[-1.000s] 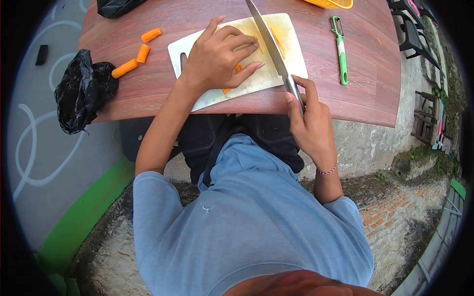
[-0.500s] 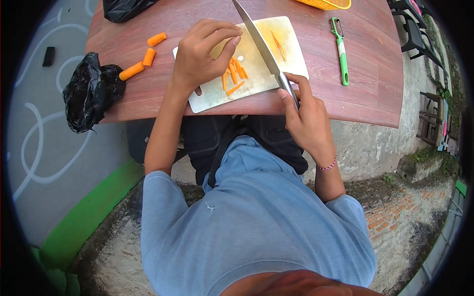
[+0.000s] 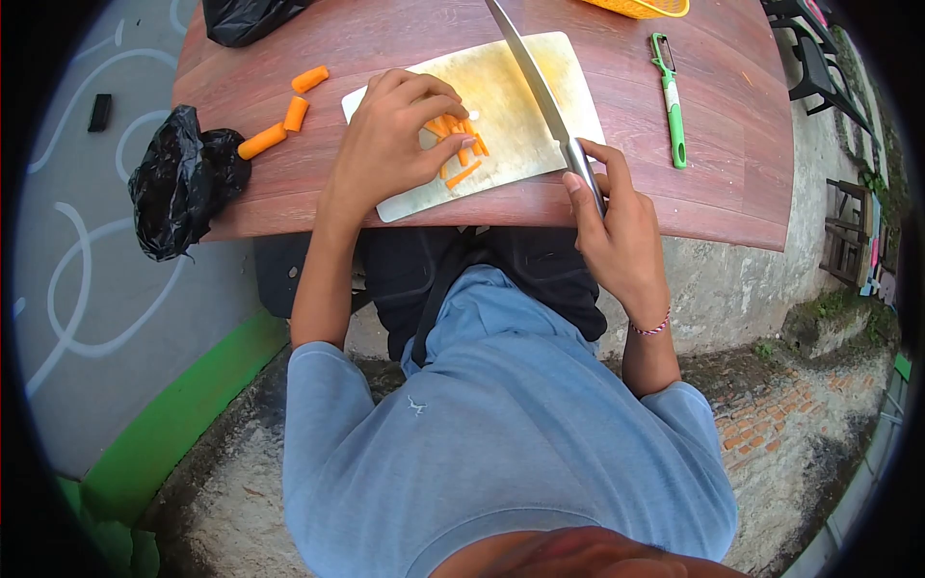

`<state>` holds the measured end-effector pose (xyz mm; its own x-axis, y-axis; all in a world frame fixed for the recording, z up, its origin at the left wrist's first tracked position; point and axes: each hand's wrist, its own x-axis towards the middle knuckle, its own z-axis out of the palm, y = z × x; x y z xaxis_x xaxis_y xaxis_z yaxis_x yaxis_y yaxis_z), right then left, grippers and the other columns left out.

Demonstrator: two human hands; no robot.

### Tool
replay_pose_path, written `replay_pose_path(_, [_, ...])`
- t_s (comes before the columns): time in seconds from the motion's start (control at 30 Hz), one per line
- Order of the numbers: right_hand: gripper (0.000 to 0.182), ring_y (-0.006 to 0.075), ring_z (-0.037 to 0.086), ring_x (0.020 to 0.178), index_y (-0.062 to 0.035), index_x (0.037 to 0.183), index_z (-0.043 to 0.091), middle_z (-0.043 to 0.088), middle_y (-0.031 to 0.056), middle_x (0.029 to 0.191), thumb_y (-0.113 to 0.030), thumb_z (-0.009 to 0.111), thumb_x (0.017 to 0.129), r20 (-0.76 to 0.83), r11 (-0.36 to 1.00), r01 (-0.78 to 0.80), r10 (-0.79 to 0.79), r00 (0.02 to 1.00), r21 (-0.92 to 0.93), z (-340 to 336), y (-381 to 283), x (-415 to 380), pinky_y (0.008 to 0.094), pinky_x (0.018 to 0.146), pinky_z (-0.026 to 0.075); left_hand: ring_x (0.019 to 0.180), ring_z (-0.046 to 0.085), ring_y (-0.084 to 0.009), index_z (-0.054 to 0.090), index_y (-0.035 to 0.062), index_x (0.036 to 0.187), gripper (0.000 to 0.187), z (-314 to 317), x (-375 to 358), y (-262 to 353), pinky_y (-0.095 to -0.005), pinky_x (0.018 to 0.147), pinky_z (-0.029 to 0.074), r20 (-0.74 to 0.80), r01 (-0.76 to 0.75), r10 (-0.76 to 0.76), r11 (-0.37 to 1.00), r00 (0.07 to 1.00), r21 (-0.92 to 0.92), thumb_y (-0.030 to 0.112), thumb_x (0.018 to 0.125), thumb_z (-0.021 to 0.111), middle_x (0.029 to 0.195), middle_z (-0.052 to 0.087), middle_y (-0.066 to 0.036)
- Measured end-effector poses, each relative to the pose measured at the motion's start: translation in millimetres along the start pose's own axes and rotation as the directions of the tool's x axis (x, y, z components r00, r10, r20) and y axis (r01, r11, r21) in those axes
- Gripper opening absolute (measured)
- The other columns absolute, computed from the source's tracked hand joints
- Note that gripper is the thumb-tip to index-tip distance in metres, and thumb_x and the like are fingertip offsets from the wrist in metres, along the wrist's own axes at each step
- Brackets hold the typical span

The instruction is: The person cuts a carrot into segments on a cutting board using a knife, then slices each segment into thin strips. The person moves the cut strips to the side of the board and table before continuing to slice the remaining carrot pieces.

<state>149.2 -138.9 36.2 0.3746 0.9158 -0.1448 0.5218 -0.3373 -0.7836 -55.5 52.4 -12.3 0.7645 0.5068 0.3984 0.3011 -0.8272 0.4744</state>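
Observation:
On a stained white cutting board (image 3: 520, 154) lies a small pile of orange carrot sticks (image 3: 463, 175) at the left of its middle. My left hand (image 3: 400, 135) rests over that pile, fingers curled and touching the sticks; its palm hides part of them. In my right hand (image 3: 621, 226) is the metal handle of a long knife (image 3: 533, 75), whose blade points up and away over the right half of the board. The carrot strips seen on that half earlier do not show there now.
Three carrot pieces (image 3: 296, 113) lie left of the board, near a black plastic bag (image 3: 178, 183) at the table edge. Another black bag (image 3: 252, 17) is at the back. Right of the board is a green peeler (image 3: 672, 106); a yellow basket (image 3: 641, 8) stands behind.
My left hand has lowered onto the carrot pile. My right hand and the knife have shifted slightly right. The thin strips on the board's right half are gone from there.

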Motion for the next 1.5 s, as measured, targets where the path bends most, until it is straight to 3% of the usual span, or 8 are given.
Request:
replay_pose_path(0.3, [0.035, 0.0477, 0.070, 0.074, -0.0043, 0.136, 0.054, 0.068, 0.0245, 0.078, -0.018, 0.064, 0.106, 0.051, 0.998, 0.047, -0.045, 0.998, -0.029, 3.3, 3.8, -2.0, 0.0508, 0.063, 0.050, 0.111, 0.063, -0.0282, 0.074, 0.0070, 0.092, 0.018, -0.7, 4.0, 2.6, -0.0421, 0.107, 0.043, 0.066, -0.012, 0.014, 0.999, 0.998, -0.042, 0.018, 0.084, 0.085, 0.109, 0.073, -0.008])
replay_pose_path(0.5, [0.036, 0.0478, 0.071, 0.077, -0.0047, 0.137, 0.054, 0.070, 0.0258, 0.082, -0.019, 0.064, 0.105, 0.071, 0.997, 0.057, -0.053, 0.996, -0.054, -2.5, 2.2, -3.5, 0.0508, 0.065, 0.051, 0.106, 0.065, -0.0298, 0.073, 0.0066, 0.092, 0.018, -10.7, 15.4, 10.2, -0.0429, 0.100, 0.049, 0.066, 0.071, -0.055, 0.961, 0.996, -0.269, 0.018, 0.086, 0.085, 0.105, 0.074, -0.009])
replay_pose_path(0.6, [0.036, 0.0471, 0.071, 0.075, -0.0045, 0.137, 0.054, 0.069, 0.0253, 0.080, -0.019, 0.064, 0.106, 0.101, 1.000, 0.009, -0.011, 0.995, 0.024, -3.4, 4.1, -1.4, 0.0503, 0.065, 0.051, 0.114, 0.069, -0.0267, 0.074, 0.0050, 0.093, 0.013, -12.2, 33.0, 7.5, -0.0409, 0.101, 0.052, 0.112, 0.071, -0.040, 0.956, 0.993, -0.284, 0.011, 0.086, 0.083, 0.117, 0.075, -0.007])
replay_pose_path(0.77, [0.037, 0.0462, 0.071, 0.073, -0.0045, 0.138, 0.054, 0.069, 0.0247, 0.079, -0.019, 0.064, 0.106, 0.118, 1.000, -0.014, 0.011, 0.993, 0.024, -4.5, 5.2, 0.1, 0.0498, 0.064, 0.051, 0.112, 0.068, -0.0274, 0.076, 0.0071, 0.096, 0.012, 12.2, 50.4, -15.0, -0.0419, 0.102, 0.048, 0.092, -0.014, 0.011, 1.000, 0.996, 0.027, 0.017, 0.090, 0.080, 0.113, 0.074, -0.007])
replay_pose_path(0.87, [0.037, 0.0461, 0.071, 0.073, -0.0045, 0.138, 0.055, 0.069, 0.0247, 0.079, -0.019, 0.064, 0.106, 0.119, 0.999, -0.016, 0.011, 0.993, 0.035, -5.9, 4.3, 0.2, 0.0497, 0.064, 0.050, 0.111, 0.067, -0.0286, 0.077, 0.0079, 0.100, 0.015, 19.3, 45.7, -19.7, -0.0427, 0.102, 0.046, 0.001, -0.024, 0.024, 0.995, 1.000, 0.093, 0.019, 0.092, 0.079, 0.111, 0.074, -0.007])
replay_pose_path(1.1, [0.036, 0.0414, 0.070, 0.068, -0.0041, 0.138, 0.055, 0.069, 0.0230, 0.077, -0.019, 0.064, 0.106, 0.143, 0.996, -0.060, 0.052, 0.988, 0.058, -7.5, 2.9, 2.7, 0.0460, 0.064, 0.050, 0.113, 0.067, -0.0268, 0.080, 0.0098, 0.107, 0.017, 14.4, 31.0, -10.2, -0.0495, 0.109, 0.045, -0.042, -0.013, 0.016, 0.996, 0.999, 0.086, 0.017, 0.091, 0.080, 0.114, 0.074, -0.007])
replay_pose_path(1.17, [0.036, 0.0397, 0.069, 0.067, -0.0038, 0.138, 0.055, 0.069, 0.0224, 0.077, -0.019, 0.064, 0.106, 0.146, 0.994, -0.064, 0.052, 0.988, 0.083, -6.4, 3.0, 3.9, 0.0451, 0.064, 0.050, 0.113, 0.068, -0.0226, 0.083, 0.0114, 0.103, 0.019, 19.1, 25.3, -10.9, -0.0587, 0.114, 0.041, -0.044, -0.088, 0.093, 0.990, 0.995, 0.112, 0.026, 0.091, 0.082, 0.114, 0.077, -0.003])
replay_pose_path(1.5, [0.035, 0.0355, 0.064, 0.060, -0.0028, 0.137, 0.055, 0.064, 0.0189, 0.069, -0.019, 0.063, 0.107, 0.137, 0.994, -0.043, 0.029, 0.990, 0.100, 3.0, 4.4, 8.7, 0.0441, 0.060, 0.046, 0.103, 0.072, -0.0167, 0.085, 0.0142, 0.092, 0.016, 39.1, 26.8, -12.6, -0.0619, 0.114, 0.041, -0.140, -0.097, 0.117, 0.985, 0.983, 0.146, 0.030, 0.088, 0.086, 0.098, 0.081, 0.002])
